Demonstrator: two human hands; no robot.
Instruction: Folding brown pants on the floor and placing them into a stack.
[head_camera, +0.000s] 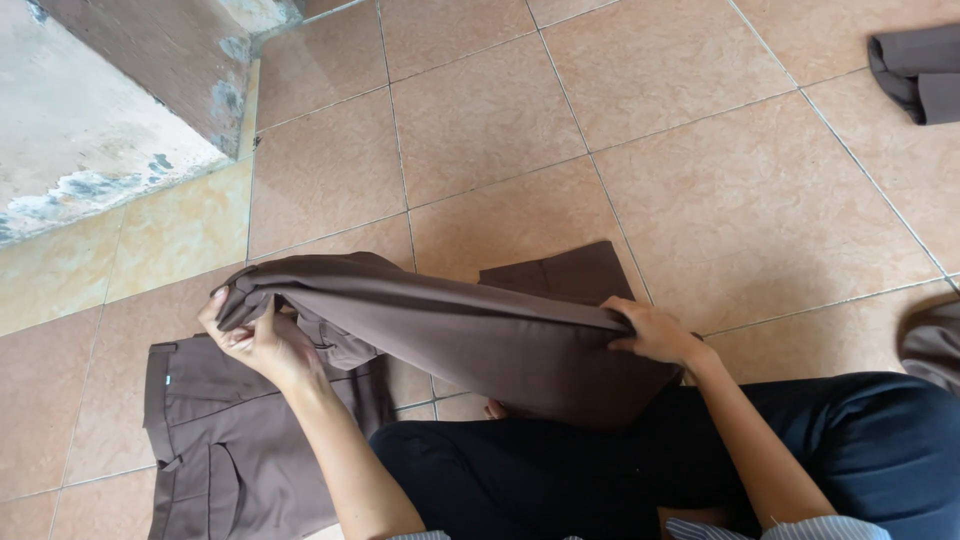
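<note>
On the tiled floor (700, 190) we sit, lifting brown trousers (470, 340) above our lap; our left hand (262, 340) pinches one folded end, our right hand (655, 333) grips the other (keeping the fold taut), waistband (215, 440) resting on the floor.

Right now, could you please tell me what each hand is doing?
Left hand: closed on one end of the brown trousers.
Right hand: closed on the other end of the same trousers, lifted off the tiled floor.
</note>
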